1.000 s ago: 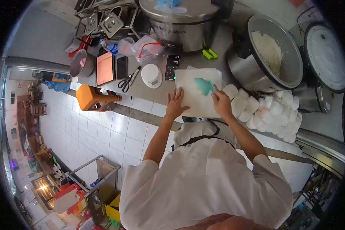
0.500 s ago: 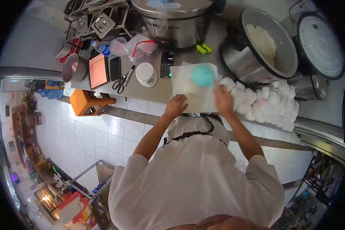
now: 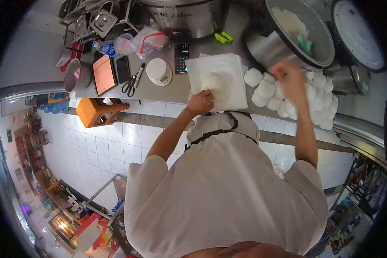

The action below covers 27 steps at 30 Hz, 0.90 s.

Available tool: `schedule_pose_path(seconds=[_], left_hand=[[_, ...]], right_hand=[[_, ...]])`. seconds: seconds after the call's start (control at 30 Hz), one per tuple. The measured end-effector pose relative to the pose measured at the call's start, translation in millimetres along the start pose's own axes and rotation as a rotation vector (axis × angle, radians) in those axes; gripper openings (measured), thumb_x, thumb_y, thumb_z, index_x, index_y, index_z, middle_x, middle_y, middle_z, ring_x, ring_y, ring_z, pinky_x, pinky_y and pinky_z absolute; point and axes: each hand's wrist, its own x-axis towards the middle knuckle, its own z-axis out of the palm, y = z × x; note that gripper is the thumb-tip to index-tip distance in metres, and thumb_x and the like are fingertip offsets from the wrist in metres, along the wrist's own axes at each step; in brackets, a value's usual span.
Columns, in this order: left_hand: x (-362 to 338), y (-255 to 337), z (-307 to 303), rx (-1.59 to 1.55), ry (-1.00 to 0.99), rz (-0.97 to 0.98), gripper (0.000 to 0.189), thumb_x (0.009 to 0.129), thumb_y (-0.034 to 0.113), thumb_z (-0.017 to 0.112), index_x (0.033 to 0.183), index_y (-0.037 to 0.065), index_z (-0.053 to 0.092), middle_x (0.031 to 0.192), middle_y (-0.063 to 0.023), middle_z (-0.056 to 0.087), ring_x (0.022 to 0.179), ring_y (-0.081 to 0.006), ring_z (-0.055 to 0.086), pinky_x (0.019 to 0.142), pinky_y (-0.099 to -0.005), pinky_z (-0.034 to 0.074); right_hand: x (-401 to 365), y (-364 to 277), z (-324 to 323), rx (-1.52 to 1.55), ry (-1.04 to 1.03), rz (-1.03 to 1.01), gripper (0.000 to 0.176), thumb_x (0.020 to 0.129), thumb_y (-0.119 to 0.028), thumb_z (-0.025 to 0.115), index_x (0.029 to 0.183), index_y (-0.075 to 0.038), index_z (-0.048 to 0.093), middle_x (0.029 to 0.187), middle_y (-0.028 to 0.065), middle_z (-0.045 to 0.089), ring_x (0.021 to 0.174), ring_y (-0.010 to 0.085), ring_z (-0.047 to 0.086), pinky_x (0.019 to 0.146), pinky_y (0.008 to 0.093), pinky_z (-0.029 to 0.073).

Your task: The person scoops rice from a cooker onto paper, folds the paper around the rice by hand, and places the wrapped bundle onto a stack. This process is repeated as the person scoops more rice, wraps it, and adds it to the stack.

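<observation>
My left hand [image 3: 201, 102] rests on the near left part of a stack of white paper sheets [image 3: 231, 81], its fingertips pressed together against a mound of white rice [image 3: 213, 81]. My right hand [image 3: 289, 77], blurred and with curled fingers, is raised over the white wrapped bundles [image 3: 264, 90], near the open pot [image 3: 271, 47]. Whether it holds anything is hidden by the blur. A turquoise scoop [image 3: 304, 44] lies inside that pot against the rice.
Left of the paper are a calculator [image 3: 181, 58], a white scale [image 3: 159, 72], scissors [image 3: 128, 87], a phone [image 3: 123, 69], a tablet [image 3: 104, 75] and a metal pot [image 3: 77, 75]. A large cooker [image 3: 189, 19] stands behind. An orange stool [image 3: 96, 112] is below the counter.
The turquoise scoop has gone from above the paper into the open pot. My right hand has moved right, off the paper. The rice mound is now uncovered, with my left fingertips at it.
</observation>
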Motion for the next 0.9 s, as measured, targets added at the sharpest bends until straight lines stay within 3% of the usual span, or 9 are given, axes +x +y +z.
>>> schedule_pose_path(seconds=[0.03,0.07,0.13,0.23,0.33,0.43,0.53,0.63,0.9], left_hand=[[-1,8,-7,-0.025,0.007,-0.034,0.028,0.086,0.028,0.077,0.107,0.011,0.072,0.116,-0.0054,0.065,0.106,-0.0264,0.067,0.083,-0.0408,0.061],[0,13,-17,-0.023,-0.085,-0.088,0.036,0.087,0.037,0.078,0.112,0.011,0.074,0.122,-0.006,0.066,0.11,-0.0278,0.067,0.089,-0.0423,0.06],[-5,9,-15,-0.053,-0.075,-0.076,0.033,0.087,0.035,0.077,0.111,0.012,0.074,0.119,-0.0056,0.067,0.108,-0.0274,0.067,0.09,-0.0421,0.059],[-13,-4,-3,-0.144,-0.023,-0.087,0.026,0.09,0.034,0.075,0.106,0.013,0.073,0.114,-0.0037,0.067,0.108,-0.0265,0.067,0.089,-0.0425,0.058],[-10,-6,-6,-0.154,-0.081,-0.143,0.022,0.092,0.033,0.072,0.101,0.012,0.071,0.11,-0.003,0.067,0.108,-0.0266,0.066,0.086,-0.0437,0.058],[-8,0,-9,-0.105,-0.035,-0.145,0.02,0.093,0.03,0.071,0.098,0.011,0.069,0.108,-0.0027,0.066,0.108,-0.0266,0.065,0.084,-0.0447,0.058],[-8,15,-11,-0.035,-0.074,-0.133,0.018,0.093,0.028,0.07,0.1,0.012,0.069,0.109,-0.0023,0.065,0.108,-0.0262,0.065,0.082,-0.0449,0.059],[-3,18,-8,0.071,-0.12,-0.114,0.018,0.092,0.024,0.069,0.106,0.013,0.069,0.113,-0.0026,0.065,0.109,-0.026,0.066,0.081,-0.044,0.059],[-1,7,6,0.103,-0.105,-0.029,0.024,0.088,0.018,0.071,0.112,0.014,0.07,0.116,-0.0052,0.065,0.105,-0.0279,0.068,0.08,-0.044,0.061]], right_hand=[[-21,11,40,0.048,-0.171,0.134,0.018,0.084,-0.018,0.079,0.083,-0.004,0.068,0.088,0.0146,0.069,0.092,0.0327,0.069,0.079,0.042,0.052],[-41,20,74,0.032,-0.333,0.139,0.025,0.086,-0.025,0.08,0.083,-0.003,0.068,0.085,0.0153,0.069,0.086,0.0317,0.068,0.076,0.043,0.051],[-73,16,116,0.022,-0.597,0.29,0.029,0.09,-0.03,0.077,0.086,-0.002,0.071,0.082,0.0167,0.07,0.078,0.0326,0.067,0.072,0.0435,0.051],[-113,40,139,0.138,-0.944,0.284,0.031,0.092,-0.032,0.074,0.091,-0.001,0.073,0.08,0.019,0.07,0.074,0.0338,0.068,0.071,0.0434,0.052],[-118,45,126,0.332,-0.821,0.382,0.028,0.094,-0.027,0.072,0.092,0.001,0.071,0.082,0.0165,0.07,0.082,0.0255,0.07,0.077,0.0402,0.054],[-96,39,137,0.114,-0.556,0.283,0.027,0.094,-0.027,0.071,0.098,0.0,0.073,0.091,0.0157,0.072,0.085,0.0336,0.07,0.077,0.0421,0.054],[-85,45,176,-0.037,-0.263,-0.118,0.023,0.094,-0.022,0.07,0.106,-0.003,0.071,0.107,0.011,0.071,0.096,0.0337,0.069,0.084,0.0433,0.055],[-75,58,188,-0.032,-0.365,-0.161,0.023,0.093,-0.019,0.07,0.112,-0.006,0.069,0.118,0.0088,0.067,0.103,0.0337,0.068,0.088,0.0454,0.055],[-81,71,191,0.198,-0.362,0.074,0.021,0.092,-0.018,0.071,0.107,-0.004,0.07,0.109,0.0117,0.071,0.093,0.0293,0.072,0.082,0.0418,0.056]])
